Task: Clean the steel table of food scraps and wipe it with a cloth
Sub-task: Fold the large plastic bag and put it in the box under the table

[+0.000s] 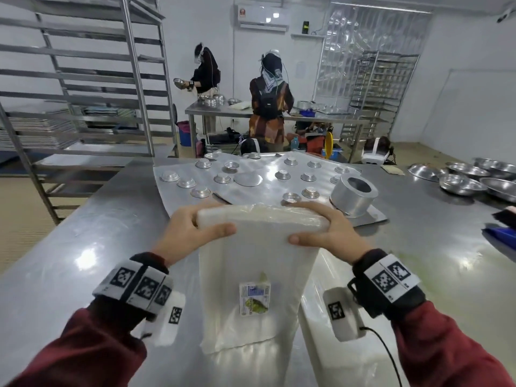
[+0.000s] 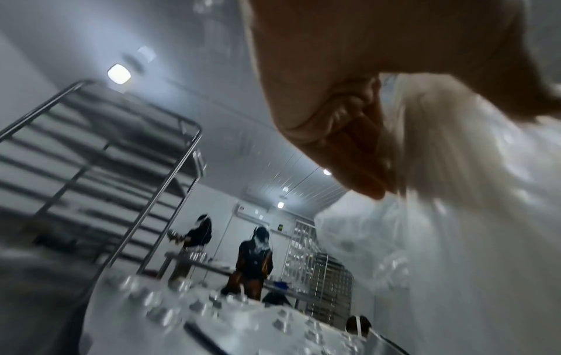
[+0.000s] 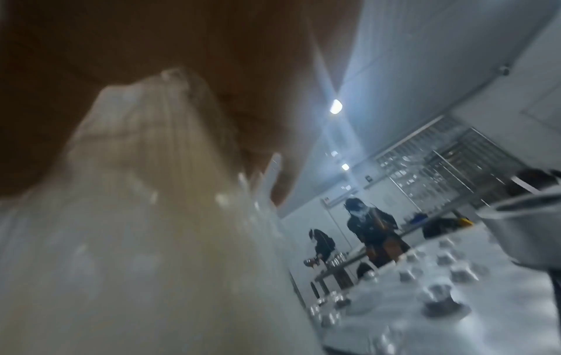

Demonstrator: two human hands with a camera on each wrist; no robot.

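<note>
Both my hands hold up a thick pack of clear plastic bags (image 1: pixel 251 263) by its top edge, over the steel table (image 1: pixel 83 247). My left hand (image 1: pixel 192 230) grips the top left corner, thumb in front. My right hand (image 1: pixel 324 230) grips the top right corner the same way. A small printed label (image 1: pixel 254 298) shows through the plastic low down. The left wrist view has my fingers (image 2: pixel 358 153) pressed against the pack (image 2: pixel 455 216). In the blurred right wrist view the pack (image 3: pixel 136 216) fills the left side. No cloth or food scraps show.
Beyond the pack lies a metal sheet (image 1: pixel 262 174) with several small tins and a round cake tin (image 1: pixel 353 194). Steel bowls (image 1: pixel 472 177) stand at the far right, a blue item (image 1: pixel 502 236) at the right edge. A rack (image 1: pixel 83 79) is on the left. Two people work at a far table.
</note>
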